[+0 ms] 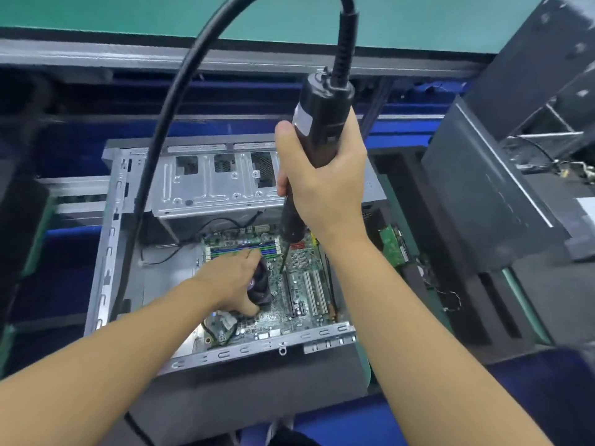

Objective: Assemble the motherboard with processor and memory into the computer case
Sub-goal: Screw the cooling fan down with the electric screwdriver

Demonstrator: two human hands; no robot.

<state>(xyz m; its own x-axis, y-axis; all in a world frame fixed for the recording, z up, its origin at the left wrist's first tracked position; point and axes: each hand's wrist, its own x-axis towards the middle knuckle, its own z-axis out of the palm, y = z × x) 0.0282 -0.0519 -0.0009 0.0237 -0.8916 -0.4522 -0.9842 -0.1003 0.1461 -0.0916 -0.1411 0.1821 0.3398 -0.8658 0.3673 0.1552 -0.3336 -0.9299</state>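
Note:
An open grey computer case (106,252) lies on its side in the middle of the view. Inside it rests the green motherboard (299,284), with blue and green memory slots (241,249) at its far edge. My left hand (231,280) is closed around the black processor cooler fan (260,284) on the board. My right hand (322,185) grips a black electric screwdriver (318,123) held upright. Its thin bit (283,262) points down at the board just right of the cooler. A thick black cable (180,91) arcs from the tool's top over the case.
The case's drive cage (209,185) stands at the far side. A second dark case (483,188) lies to the right, with a loose green board (392,246) beside it. Black foam (418,220) surrounds the work spot. A grey rail (225,59) and green surface run across the back.

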